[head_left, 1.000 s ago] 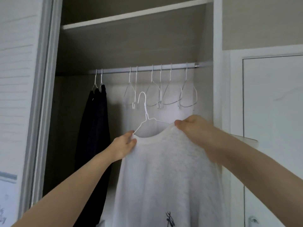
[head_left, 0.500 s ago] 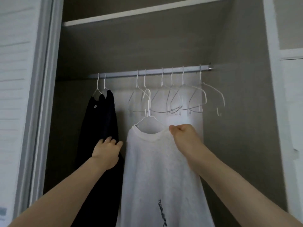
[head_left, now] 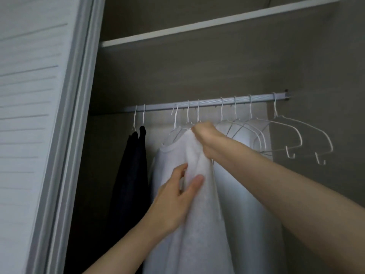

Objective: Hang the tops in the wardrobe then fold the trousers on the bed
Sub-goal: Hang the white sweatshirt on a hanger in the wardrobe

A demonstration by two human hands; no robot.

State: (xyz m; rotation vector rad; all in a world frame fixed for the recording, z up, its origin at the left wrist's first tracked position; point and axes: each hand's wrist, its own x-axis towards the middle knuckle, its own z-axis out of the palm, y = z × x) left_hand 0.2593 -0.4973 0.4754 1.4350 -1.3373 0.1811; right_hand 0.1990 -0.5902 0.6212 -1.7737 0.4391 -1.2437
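Lower centre of the frame: the person's left hand (head_left: 175, 196) holds a fold of the pale grey knitted top (head_left: 199, 224) between thumb and fingers. Above it, at centre, the right hand (head_left: 204, 133) grips the top's shoulder in a closed fist, just under the silver metal wardrobe rail (head_left: 207, 103). The top's own hanger hook cannot be told apart among the empty white wire hangers (head_left: 280, 135) at right. Dark garments (head_left: 134, 175) hang to the left.

Judgement: the hanging step is in hand. Next, confirm the hook is seated, then release and straighten the cloth.
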